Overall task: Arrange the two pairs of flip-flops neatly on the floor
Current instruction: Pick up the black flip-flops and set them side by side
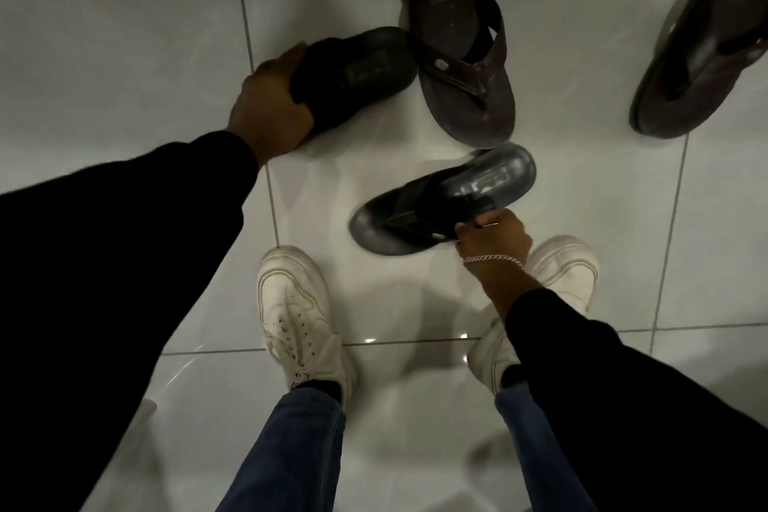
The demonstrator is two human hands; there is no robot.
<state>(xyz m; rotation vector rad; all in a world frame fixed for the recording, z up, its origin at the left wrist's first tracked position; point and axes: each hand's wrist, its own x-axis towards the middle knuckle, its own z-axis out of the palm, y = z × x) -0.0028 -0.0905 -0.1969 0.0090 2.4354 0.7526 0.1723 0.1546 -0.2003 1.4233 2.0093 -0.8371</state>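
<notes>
Left hand [268, 106]: I see my fingers closed round the toe end of a black flip-flop [357, 73] on the floor [124, 33].
Right hand [494, 237]: fingers curled onto the strap of the grey flip-flop [440, 200], near my white sneakers [297, 312].
Brown flip-flop [457, 42]: touching the black one.
Far brown flip-flop [698, 54]: well apart, right.

You see a glossy, smooth tiled floor [124, 33], matt rubbery black flip-flops [353, 71], a brown flip-flop [469, 96] with leathery straps, white leather-look sneakers [295, 303], a shiny metal bracelet [492, 260].
</notes>
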